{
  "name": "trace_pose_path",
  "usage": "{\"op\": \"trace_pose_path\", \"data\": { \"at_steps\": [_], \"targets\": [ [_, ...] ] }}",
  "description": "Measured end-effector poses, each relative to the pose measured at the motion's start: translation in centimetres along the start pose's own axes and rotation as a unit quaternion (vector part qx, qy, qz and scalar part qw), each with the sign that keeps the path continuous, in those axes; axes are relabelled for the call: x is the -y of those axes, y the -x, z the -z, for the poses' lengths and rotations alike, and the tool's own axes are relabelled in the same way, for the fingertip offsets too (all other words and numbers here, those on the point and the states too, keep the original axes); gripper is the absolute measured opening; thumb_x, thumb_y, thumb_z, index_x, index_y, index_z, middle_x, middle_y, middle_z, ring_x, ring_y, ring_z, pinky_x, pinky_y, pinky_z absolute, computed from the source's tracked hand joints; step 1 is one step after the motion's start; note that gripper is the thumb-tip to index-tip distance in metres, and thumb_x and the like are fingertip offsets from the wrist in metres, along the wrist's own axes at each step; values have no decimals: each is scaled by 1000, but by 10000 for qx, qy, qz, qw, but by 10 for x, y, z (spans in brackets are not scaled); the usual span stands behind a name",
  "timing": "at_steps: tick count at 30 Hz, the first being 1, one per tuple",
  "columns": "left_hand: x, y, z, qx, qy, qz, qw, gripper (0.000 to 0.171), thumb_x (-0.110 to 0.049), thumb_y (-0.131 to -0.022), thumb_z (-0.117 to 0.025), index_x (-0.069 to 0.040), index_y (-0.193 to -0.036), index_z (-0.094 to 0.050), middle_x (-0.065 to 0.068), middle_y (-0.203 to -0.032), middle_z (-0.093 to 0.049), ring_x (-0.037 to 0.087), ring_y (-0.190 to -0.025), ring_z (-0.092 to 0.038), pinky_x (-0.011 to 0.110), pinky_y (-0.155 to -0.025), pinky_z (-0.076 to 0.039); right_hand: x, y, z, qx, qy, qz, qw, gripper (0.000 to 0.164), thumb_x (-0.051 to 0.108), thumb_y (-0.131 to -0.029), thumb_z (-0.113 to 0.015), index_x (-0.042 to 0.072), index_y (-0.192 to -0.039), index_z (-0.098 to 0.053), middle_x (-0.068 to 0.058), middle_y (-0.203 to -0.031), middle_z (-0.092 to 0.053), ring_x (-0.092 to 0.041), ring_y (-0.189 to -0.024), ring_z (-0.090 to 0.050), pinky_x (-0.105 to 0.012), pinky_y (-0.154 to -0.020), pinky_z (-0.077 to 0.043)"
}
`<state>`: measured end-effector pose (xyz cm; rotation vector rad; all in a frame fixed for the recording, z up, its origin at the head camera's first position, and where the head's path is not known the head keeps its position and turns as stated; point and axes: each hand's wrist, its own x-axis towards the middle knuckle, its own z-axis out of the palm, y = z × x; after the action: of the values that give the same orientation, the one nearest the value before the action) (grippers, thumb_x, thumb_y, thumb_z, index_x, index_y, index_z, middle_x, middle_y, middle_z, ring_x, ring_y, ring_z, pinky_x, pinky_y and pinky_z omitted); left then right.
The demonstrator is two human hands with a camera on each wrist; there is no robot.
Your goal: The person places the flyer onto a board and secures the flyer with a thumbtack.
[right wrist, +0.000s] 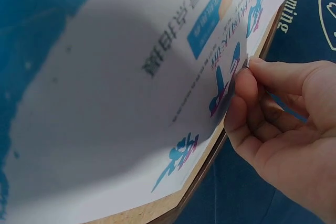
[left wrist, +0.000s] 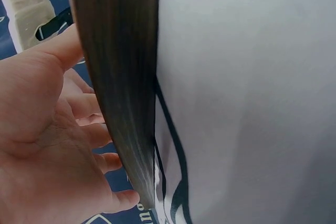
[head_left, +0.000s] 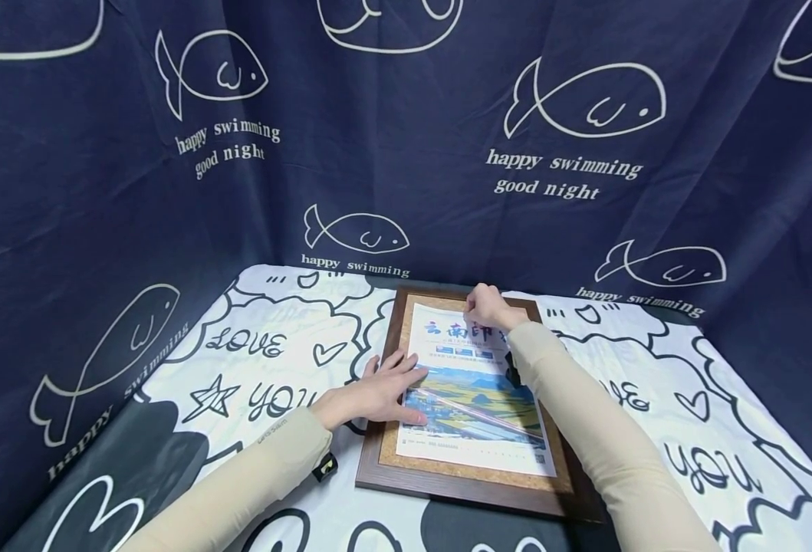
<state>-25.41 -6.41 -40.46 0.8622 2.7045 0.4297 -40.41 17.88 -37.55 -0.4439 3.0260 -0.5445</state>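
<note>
A cork board with a dark brown wooden frame [head_left: 468,497] lies on the table, and a printed poster [head_left: 478,399] with a colourful landscape and Chinese lettering covers most of its cork. My left hand [head_left: 381,391] rests spread over the board's left side, fingertips on the poster. In the left wrist view, its palm faces the frame's edge [left wrist: 118,87]. My right hand [head_left: 491,307] is at the top edge of the poster. In the right wrist view, its thumb and forefinger [right wrist: 245,83] pinch the paper's edge, which bends there. Whether they also hold a small pin I cannot tell.
A white cloth [head_left: 277,307] with black lettering, hearts and stars covers the table around the board. Behind and at both sides hangs a dark blue curtain [head_left: 440,176] printed with white fish, close to the board's far edge.
</note>
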Motion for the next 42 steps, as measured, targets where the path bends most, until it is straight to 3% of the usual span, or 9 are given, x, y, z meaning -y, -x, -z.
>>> {"op": "trace_pose_path", "data": {
  "at_steps": [10, 17, 25, 42],
  "targets": [
    [-1, 1, 2, 16, 91, -51, 9999, 85, -61, -85, -61, -21, -153, -30, 7, -163, -13, 28, -152, 1, 63, -117, -2, -3, 1, -4, -303, 98, 212, 9993, 14, 6, -88, -62, 2, -85, -75, -13, -86, -73, -20, -74, -61, -33, -71, -51],
    [0, 0, 2, 0, 108, -46, 9999, 86, -62, -85, -61, -22, -153, -29, 6, -164, -13, 27, -153, 1, 63, -117, -1, -6, 0, -1, -521, 299, 296, 9978, 18, 7, -91, -59, 0, -85, -73, -14, -82, -72, -21, -66, -60, -31, -63, -49],
    [1, -1, 3, 69, 41, 32, 10000, 86, -64, -85, -59, -23, -153, -28, 5, -164, -11, 27, -153, 2, 62, -118, -1, -9, -2, 1, -499, 360, 267, 9977, 15, 7, -94, -52, -1, -93, -64, -17, -91, -66, -23, -73, -60, -32, -65, -49],
    [2, -1, 2, 108, 134, 7, 9999, 85, -63, -86, -59, -23, -154, -28, 5, -164, -11, 27, -153, 2, 63, -117, -1, -11, 0, 1, -427, 395, 397, 9975, 11, 9, -90, -63, 2, -81, -66, -12, -79, -66, -20, -66, -56, -30, -62, -43]
  ]
}}
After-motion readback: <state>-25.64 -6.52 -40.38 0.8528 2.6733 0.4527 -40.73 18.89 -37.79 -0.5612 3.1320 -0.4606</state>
